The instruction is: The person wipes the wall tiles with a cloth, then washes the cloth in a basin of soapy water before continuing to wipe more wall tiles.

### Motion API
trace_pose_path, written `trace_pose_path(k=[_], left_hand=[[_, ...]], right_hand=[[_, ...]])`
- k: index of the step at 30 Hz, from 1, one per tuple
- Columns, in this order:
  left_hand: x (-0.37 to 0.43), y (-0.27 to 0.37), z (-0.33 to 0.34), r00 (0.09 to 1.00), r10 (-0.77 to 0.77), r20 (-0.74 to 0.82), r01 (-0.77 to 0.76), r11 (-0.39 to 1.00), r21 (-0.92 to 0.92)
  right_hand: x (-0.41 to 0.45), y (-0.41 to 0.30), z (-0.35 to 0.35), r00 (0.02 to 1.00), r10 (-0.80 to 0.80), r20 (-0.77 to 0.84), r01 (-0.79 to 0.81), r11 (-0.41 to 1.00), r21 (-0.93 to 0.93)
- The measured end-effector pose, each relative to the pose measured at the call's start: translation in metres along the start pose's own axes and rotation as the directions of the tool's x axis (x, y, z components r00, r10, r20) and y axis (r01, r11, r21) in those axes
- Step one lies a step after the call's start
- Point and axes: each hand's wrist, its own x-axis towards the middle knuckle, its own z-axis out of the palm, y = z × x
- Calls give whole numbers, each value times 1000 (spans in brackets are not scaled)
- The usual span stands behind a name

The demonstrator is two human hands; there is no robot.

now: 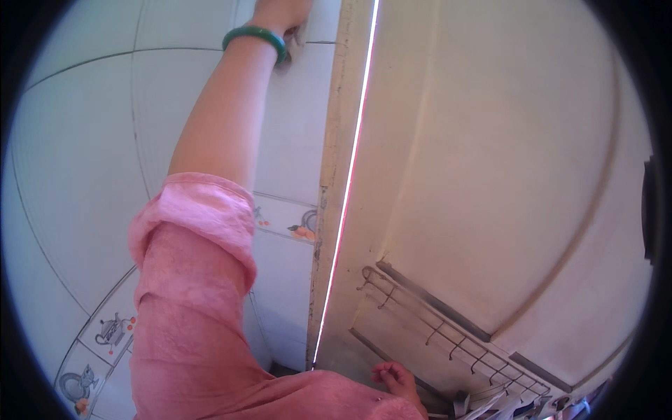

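Note:
My left hand (283, 13) is raised at the top edge, partly cut off by the frame, with a green bangle (254, 39) on its wrist and a pink sleeve rolled at the elbow. Its fingers are bent over a crumpled greyish cloth (295, 50) against the white wall tiles (294, 126). Low on the right, beyond the pink garment, my right hand (394, 377) shows with loosely curled fingers. No object is visible in it, but its palm is hidden. It is near a wire rack.
Beside the tiles runs a worn beige edge (329, 157) with a thin bright strip (349, 184). Right of it are pale cabinet-like panels (504, 131) and a wire rack with hooks (457, 344). Plastic bags (485, 404) sit at bottom right. Decorated border tiles (110, 333) cross the lower left.

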Motion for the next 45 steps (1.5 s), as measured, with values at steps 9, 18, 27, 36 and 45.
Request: trace_pose_path(k=[9, 18, 27, 36, 45], left_hand=[[-157, 99, -55, 979, -174, -107, 110, 891, -441], [-403, 167, -163, 876, -120, 468, 374, 782, -499], [-333, 153, -159, 913, -200, 356, 367, 785, -500], [-88, 5, -16, 961, 251, 113, -249, 968, -27], [-64, -2, -46, 915, 180, 361, -225, 970, 87]], right_hand=[[-27, 19, -12, 999, 8, -49, -9, 1000, -20], [-21, 11, 3, 993, -34, 111, 35, 999, -7], [-12, 22, -2, 988, -55, 141, 58, 998, -18], [4, 33, -9, 999, -23, 45, 23, 1000, -3], [0, 5, 25, 1000, -3, 31, 4, 999, -37]])
